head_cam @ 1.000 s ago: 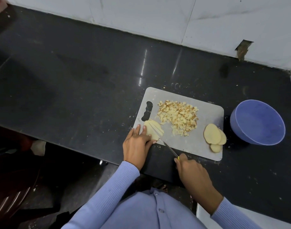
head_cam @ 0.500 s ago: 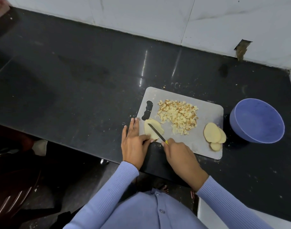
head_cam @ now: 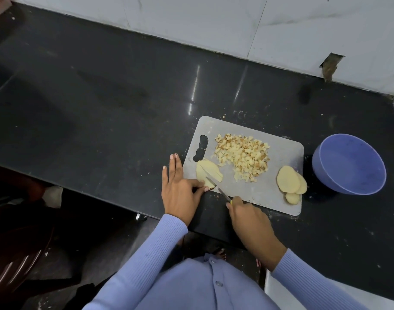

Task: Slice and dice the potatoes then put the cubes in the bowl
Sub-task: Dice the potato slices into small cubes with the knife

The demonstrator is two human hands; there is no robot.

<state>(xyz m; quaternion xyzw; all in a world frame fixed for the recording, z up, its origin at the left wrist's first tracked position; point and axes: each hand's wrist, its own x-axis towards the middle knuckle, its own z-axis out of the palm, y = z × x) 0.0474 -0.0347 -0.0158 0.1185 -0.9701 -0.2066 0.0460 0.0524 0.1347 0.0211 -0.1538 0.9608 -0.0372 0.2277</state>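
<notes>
A stack of potato slices (head_cam: 208,172), already scored by lengthwise cuts, is seen lying at the near left corner of the grey cutting board (head_cam: 278,157), just below the board's handle slot. It is pinned at its near end by the thumb and a curled finger of the left hand (head_cam: 180,190), while two other fingers are stretched out straight along the board's left edge. The blade of a knife (head_cam: 217,188) is laid across the near part of the slices, and its handle is gripped by the right hand (head_cam: 249,217), which is held at the board's near edge. A heap of diced cubes (head_cam: 243,158) is found beside the slices, toward the middle of the board. Uncut round slices (head_cam: 291,183) are overlapped at the board's right end. A purple bowl (head_cam: 348,164) is set on the black countertop (head_cam: 102,108), just beyond the board's right edge.
</notes>
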